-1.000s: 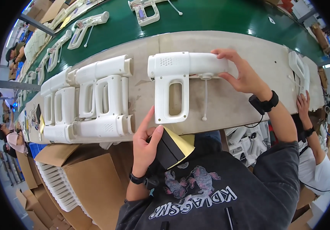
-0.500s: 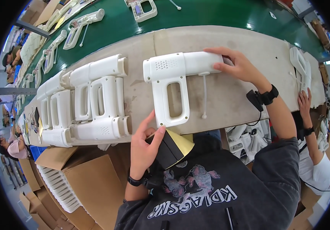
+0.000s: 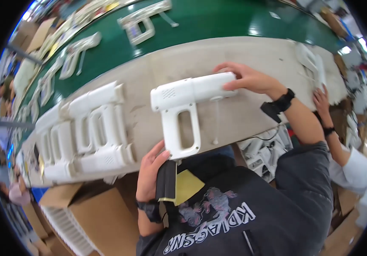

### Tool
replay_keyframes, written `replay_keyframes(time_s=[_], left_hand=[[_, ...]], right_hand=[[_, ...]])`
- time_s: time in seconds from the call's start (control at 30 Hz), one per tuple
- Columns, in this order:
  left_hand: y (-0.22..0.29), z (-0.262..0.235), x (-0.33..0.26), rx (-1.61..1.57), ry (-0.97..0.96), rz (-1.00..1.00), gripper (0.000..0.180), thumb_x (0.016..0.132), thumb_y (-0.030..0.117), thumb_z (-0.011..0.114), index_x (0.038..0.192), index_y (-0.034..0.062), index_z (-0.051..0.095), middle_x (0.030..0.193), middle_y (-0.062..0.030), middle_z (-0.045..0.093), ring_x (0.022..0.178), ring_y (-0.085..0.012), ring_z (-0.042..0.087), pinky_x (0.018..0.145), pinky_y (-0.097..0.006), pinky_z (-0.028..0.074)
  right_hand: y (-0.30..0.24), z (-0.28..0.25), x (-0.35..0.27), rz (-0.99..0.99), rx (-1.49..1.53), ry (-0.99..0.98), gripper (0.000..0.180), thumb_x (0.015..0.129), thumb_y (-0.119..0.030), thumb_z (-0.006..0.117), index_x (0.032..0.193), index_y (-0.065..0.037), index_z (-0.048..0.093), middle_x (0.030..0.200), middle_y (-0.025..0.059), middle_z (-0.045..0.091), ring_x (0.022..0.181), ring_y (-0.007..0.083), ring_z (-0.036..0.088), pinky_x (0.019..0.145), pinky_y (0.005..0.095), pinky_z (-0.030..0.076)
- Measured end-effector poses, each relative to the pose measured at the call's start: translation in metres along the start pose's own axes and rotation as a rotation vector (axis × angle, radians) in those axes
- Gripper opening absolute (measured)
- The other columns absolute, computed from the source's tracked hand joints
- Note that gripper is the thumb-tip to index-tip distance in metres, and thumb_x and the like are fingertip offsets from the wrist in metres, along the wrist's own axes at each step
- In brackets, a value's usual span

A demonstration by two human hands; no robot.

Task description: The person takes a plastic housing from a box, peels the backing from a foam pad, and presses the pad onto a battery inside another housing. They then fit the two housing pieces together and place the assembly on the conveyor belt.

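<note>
In front of me on the grey tabletop lies a white plastic gun-shaped housing [image 3: 174,141], with a perforated patch on its barrel and a looped handle. My right hand [image 3: 254,80] is closed around the barrel's right end, thumb in front and fingers behind. A thin white cable [image 3: 216,123] hangs from the barrel's underside. My left hand [image 3: 148,179] grips a sheet of black strips [image 3: 166,181] at the table's front edge, its fingertips beside the handle's lower corner. Yellow backing paper [image 3: 189,187] sticks out from the black strips.
Several similar white housings [image 3: 102,126] stand grouped at left. Behind the table runs a green conveyor belt [image 3: 209,21] carrying more open housings [image 3: 143,23]. Another person's hand [image 3: 321,100] is near a white housing [image 3: 309,62] at right. A cardboard box [image 3: 102,217] sits below left.
The black strips have turned more upright in my left hand, and the yellow paper spreads to the right. My right hand keeps its hold on the barrel. The whole view has shifted.
</note>
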State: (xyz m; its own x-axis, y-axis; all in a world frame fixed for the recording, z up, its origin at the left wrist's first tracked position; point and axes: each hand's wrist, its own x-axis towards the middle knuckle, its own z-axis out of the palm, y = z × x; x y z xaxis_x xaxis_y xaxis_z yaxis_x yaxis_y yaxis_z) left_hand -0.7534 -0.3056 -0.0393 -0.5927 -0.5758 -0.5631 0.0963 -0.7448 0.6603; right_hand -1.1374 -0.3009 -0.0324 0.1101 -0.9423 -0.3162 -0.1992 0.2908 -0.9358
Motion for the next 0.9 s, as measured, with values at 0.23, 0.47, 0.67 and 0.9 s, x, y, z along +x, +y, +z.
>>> replay_keyframes(time_s=[0.23, 0.47, 0.67, 0.9], left_hand=[[-0.005, 0.045, 0.025, -0.019, -0.121, -0.026, 0.042, 0.102, 0.012, 0.055, 0.141, -0.0043, 0.049, 0.107, -0.0083, 0.070, 0.085, -0.0097, 0.069, 0.073, -0.023, 0.057], [-0.004, 0.054, 0.029, 0.056, -0.144, -0.068, 0.035, 0.105, 0.021, 0.052, 0.133, 0.0007, 0.056, 0.081, -0.0021, 0.069, 0.069, -0.0072, 0.066, 0.060, -0.022, 0.053], [0.002, 0.047, 0.026, 0.015, -0.068, -0.024, 0.034, 0.105, 0.023, 0.052, 0.130, 0.0006, 0.058, 0.079, -0.0019, 0.068, 0.069, -0.0070, 0.067, 0.060, -0.021, 0.053], [0.001, 0.037, 0.021, -0.046, -0.055, 0.003, 0.035, 0.105, 0.023, 0.051, 0.129, -0.0019, 0.057, 0.085, -0.0061, 0.071, 0.072, -0.0114, 0.069, 0.064, -0.024, 0.056]], right_hand=[[0.037, -0.011, -0.083, -0.035, 0.545, 0.349, 0.048, 0.094, -0.020, 0.065, 0.135, 0.000, 0.051, 0.124, 0.0095, 0.059, 0.107, 0.0199, 0.061, 0.085, 0.0358, 0.053], [0.112, -0.087, -0.164, -0.198, 0.744, 0.957, 0.039, 0.095, -0.020, 0.065, 0.129, -0.005, 0.055, 0.122, 0.0064, 0.063, 0.112, 0.0193, 0.060, 0.088, 0.0388, 0.052], [0.136, -0.146, -0.186, -0.203, 0.615, 1.234, 0.041, 0.094, -0.021, 0.067, 0.129, -0.005, 0.054, 0.122, 0.0067, 0.063, 0.114, 0.0225, 0.060, 0.095, 0.0431, 0.051], [0.158, -0.181, -0.159, -0.303, 0.612, 1.337, 0.046, 0.093, -0.023, 0.070, 0.129, -0.001, 0.051, 0.121, 0.0104, 0.060, 0.112, 0.0217, 0.061, 0.087, 0.0400, 0.056]])
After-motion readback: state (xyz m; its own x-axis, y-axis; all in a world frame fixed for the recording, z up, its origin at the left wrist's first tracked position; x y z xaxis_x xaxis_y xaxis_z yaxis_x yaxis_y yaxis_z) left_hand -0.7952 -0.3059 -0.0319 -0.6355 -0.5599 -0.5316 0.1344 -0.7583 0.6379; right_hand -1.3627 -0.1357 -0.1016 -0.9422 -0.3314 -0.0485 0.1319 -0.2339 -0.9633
